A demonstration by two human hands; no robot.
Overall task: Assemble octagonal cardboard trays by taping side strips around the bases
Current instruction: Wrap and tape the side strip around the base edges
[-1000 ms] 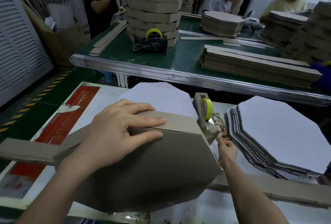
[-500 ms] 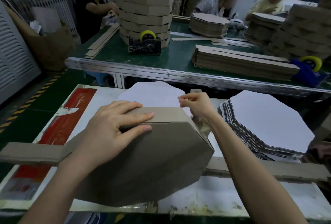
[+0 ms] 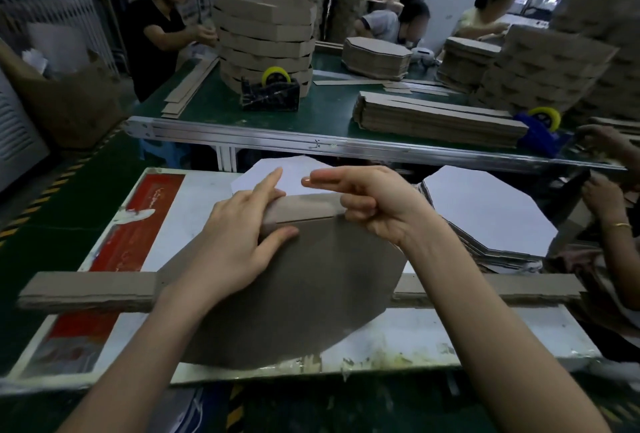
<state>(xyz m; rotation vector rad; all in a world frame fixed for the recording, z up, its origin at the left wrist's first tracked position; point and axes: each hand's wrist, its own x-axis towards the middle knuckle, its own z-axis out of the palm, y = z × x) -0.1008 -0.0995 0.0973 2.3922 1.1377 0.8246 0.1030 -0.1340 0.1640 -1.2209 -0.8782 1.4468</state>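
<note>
Head view, early days by the look of it: brown base [image 3: 311, 294] tilted up mid-frame on the bench [image 3: 450, 335], strip [image 3: 304, 207] against its top edge only. Left hand [image 3: 235, 242] pressing it down, fingers [image 3: 270, 183] straight and apart. Right hand [image 3: 374, 204] at the strip's corner, half curled, can't tell if holding tape. Other sides probably still to do.

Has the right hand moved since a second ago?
Yes. The right hand went left, away from the stack of white bases, up to the tray's top side strip.
</note>
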